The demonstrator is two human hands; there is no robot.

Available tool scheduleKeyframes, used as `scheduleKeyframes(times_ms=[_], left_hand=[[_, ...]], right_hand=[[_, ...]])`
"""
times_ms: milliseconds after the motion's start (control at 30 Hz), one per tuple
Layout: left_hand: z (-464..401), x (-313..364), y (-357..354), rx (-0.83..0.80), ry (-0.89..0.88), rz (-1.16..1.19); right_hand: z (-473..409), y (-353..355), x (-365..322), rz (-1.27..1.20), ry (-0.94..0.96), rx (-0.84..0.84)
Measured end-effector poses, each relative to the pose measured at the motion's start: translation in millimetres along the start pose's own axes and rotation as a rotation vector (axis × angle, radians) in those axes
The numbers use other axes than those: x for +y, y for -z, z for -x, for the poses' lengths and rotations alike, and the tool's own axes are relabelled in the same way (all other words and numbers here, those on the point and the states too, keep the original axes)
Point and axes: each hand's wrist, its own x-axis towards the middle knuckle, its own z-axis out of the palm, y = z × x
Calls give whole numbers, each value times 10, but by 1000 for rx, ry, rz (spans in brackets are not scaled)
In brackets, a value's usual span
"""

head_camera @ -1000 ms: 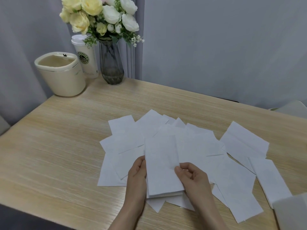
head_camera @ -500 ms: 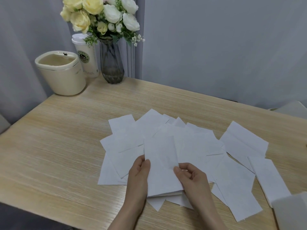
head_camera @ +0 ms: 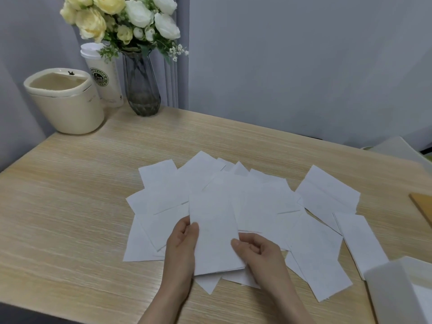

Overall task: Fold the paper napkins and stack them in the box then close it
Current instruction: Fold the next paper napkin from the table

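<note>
Hands, left [head_camera: 183,242] and right [head_camera: 258,252], pinch folded napkin [head_camera: 214,232] by its sides, long axis pointing away.

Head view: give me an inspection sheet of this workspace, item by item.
Surface: wooden table, light grain.
Job's things: folded napkin held over loose napkins; white box at near right edge.
Clutter: cream bin, paper cup, vase of flowers, far left corner.
Grippers: left hand and right hand both pinch the folded napkin.
Cables: nothing seen.
Surroundings: grey curtain behind.
</note>
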Motion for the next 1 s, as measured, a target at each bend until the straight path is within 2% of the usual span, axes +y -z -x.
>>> scheduleKeyframes(times_ms=[367, 567, 833, 1000], left_hand=[[-3, -18, -22, -30, -12, -49], [28, 14, 12, 23, -12, 10], [-35, 103, 279, 130, -62, 29], [-53, 79, 299, 96, -49, 12]], right_hand=[[-15, 26, 7, 82, 131, 48], [-35, 90, -11, 66, 128, 81], [-129, 223, -9, 152, 140, 239], [-167, 152, -25, 109, 78, 173]])
